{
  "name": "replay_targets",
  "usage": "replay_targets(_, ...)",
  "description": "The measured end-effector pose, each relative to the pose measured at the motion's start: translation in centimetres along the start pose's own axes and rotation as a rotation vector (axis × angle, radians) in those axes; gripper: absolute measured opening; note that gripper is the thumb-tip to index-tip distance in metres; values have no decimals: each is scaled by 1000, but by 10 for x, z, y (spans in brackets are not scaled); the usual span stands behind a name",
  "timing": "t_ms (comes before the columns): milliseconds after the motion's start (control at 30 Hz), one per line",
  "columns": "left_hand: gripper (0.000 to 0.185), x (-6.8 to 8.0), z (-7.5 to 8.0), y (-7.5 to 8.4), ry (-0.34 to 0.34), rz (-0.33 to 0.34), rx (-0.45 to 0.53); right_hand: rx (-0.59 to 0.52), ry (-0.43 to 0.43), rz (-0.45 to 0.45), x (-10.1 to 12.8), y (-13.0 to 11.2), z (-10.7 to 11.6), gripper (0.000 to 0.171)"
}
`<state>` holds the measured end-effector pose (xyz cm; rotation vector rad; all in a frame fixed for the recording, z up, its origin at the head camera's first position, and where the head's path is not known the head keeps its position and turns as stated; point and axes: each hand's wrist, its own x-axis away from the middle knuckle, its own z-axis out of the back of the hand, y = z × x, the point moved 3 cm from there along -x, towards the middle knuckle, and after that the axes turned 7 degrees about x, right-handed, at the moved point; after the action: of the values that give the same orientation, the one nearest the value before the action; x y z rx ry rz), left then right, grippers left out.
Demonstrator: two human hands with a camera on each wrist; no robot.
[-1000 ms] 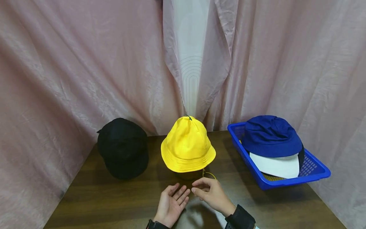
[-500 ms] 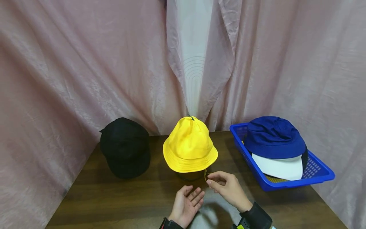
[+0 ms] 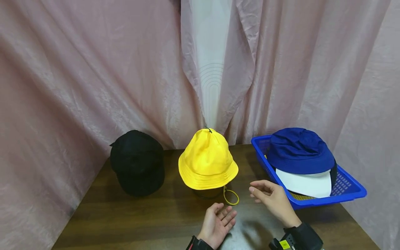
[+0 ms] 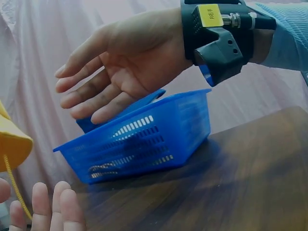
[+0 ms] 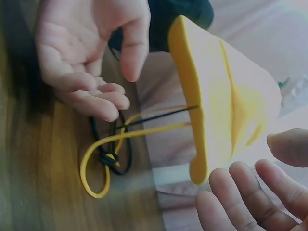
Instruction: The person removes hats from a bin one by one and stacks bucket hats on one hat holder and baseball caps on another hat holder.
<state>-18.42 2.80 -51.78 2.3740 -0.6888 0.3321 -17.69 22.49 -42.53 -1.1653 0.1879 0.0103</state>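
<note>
Head view, near to far: L hand (image 3: 216,224) lies palm up on the desk (image 3: 140,218), fingers (image 3: 229,215) loose, holding nothing. R hand (image 3: 272,199) hovers just right of it, fingers (image 4: 79,84) relaxed & half spread, also holding nothing. Yellow cord (image 3: 230,197) lies looped on the desk between both hands, close to L fingertips, not touched. It hangs from the yellow hat (image 3: 207,161), which sits propped up just behind, prob. on a stand. Black hat (image 3: 137,162) left; blue basket (image 3: 350,192) w/ blue hat (image 3: 298,149) right.
</note>
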Motion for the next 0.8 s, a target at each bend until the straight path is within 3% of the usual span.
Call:
replay_targets(300,42,-6,-14,-19,13,-4,-4,-40,55,-38,-2,10,34,40)
replay_targets(433,35,-12,-27,-31,30,-10,-5,-69,99,-19,-4,19,59,36)
replay_targets(633,23,-18,-44,-45,52,-17,-27,-253,143,-29,-5,37,91,12)
replay_targets(800,27,-22,-53,-59,53,-38,-50,-401,151,-28,-3,50,109,18)
